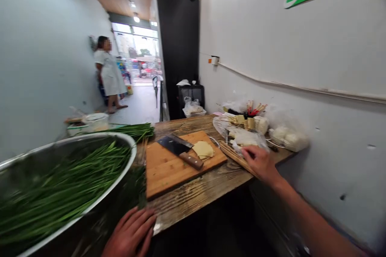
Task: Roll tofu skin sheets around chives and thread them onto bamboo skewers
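Observation:
My left hand point(132, 233) lies at the front edge of the wooden table with its fingers stretched out, holding nothing. Further right, my right hand point(261, 164) has its fingers curled together at the edge of a white plastic bag point(245, 137). What is between those fingertips, if anything, is hidden. Under and beside this hand runs a bundle of wooden skewers point(235, 156). On the cutting board point(169, 172) a cleaver point(177, 148) lies flat, its brown handle toward me. Thin pale-yellow square sheets point(203, 149) are stacked beside its blade.
A large metal basin point(132, 144) of long green chives point(75, 184) stands at the left. More chives point(132, 129) lie behind it. Skewered food point(245, 121) and bagged white food point(285, 134) sit along the right wall. A person point(108, 72) stands in the background near the doorway.

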Available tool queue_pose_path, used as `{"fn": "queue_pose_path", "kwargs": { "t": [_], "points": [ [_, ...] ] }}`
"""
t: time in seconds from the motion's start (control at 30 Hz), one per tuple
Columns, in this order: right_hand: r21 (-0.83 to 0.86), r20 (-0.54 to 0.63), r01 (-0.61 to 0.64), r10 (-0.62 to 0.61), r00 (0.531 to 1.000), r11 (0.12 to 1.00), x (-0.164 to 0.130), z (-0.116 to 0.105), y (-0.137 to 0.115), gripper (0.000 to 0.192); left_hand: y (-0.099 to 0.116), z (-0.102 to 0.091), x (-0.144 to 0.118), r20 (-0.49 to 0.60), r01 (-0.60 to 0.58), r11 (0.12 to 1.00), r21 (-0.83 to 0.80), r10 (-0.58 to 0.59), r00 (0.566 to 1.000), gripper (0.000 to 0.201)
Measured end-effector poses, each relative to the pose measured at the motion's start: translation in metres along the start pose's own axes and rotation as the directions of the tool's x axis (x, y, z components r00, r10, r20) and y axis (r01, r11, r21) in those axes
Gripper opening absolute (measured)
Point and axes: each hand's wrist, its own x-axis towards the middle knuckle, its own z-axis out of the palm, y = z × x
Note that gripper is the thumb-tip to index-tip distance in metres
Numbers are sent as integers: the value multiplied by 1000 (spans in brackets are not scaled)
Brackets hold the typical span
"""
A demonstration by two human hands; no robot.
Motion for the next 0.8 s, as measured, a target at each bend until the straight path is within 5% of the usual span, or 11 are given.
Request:
{"fn": "queue_pose_path", "kwargs": {
  "t": [0.1,0.2,0.37,0.6,0.8],
  "points": [
    [194,225,125,-169,960,973,-40,46,-45,25,2,-21,0,116,136,991,10,-136,984,26],
    [333,300,183,-288,909,925,-64,97,-88,25,-6,-36,-7,212,307,952,11,-302,929,29],
    [413,406,252,-425,809,875,-76,149,-145,22,-6,-47,-16,277,366,930,22,-357,892,29],
    [284,508,600,-648,567,747,-74,194,-204,17,4,-35,-16,188,309,951,21,-307,933,30],
    [52,586,699,-589,556,713,-56,234,-232,16,-19,-18,-16,134,277,959,59,-282,950,36]
  ]
}}
